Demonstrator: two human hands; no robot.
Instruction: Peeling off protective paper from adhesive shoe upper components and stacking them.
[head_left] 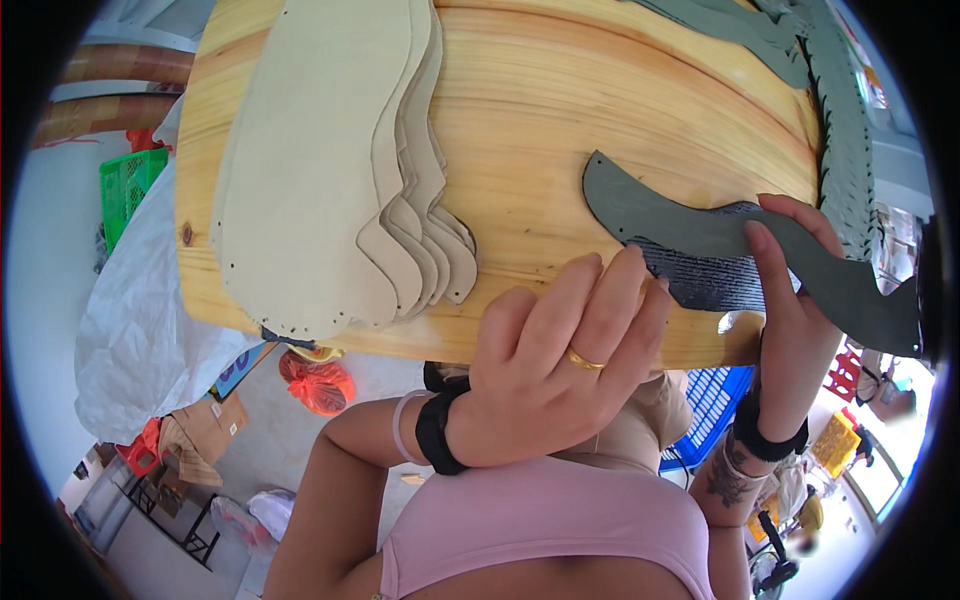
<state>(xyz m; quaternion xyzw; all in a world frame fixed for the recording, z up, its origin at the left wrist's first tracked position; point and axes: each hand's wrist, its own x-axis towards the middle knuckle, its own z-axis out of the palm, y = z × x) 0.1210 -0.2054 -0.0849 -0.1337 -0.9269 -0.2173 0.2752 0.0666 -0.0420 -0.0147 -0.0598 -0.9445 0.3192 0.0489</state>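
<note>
My right hand [797, 262] grips a dark grey-green, wavy flat piece [685, 215] that looks like leather, with small holes near its end. Its fingers lie over the middle of the piece. Beneath that piece lies a black ribbed piece [712, 282], partly covered by it. My left hand [572, 345], wearing a gold ring, is bent with the fingers curled. The fingertips meet the near-left edge of the black ribbed piece; the thumb and anything pinched there are hidden. Left of it lies a stack of cream, wavy-edged flat pieces [310, 150] with small punched holes.
Everything lies on a wooden board table [520, 100]. More grey-green pieces [740, 30] rest at the far right, beside a long grey-green stack [845, 150] along the right edge. Below are a blue crate [712, 405], a red plastic bag [316, 383] and white plastic sheeting [140, 310].
</note>
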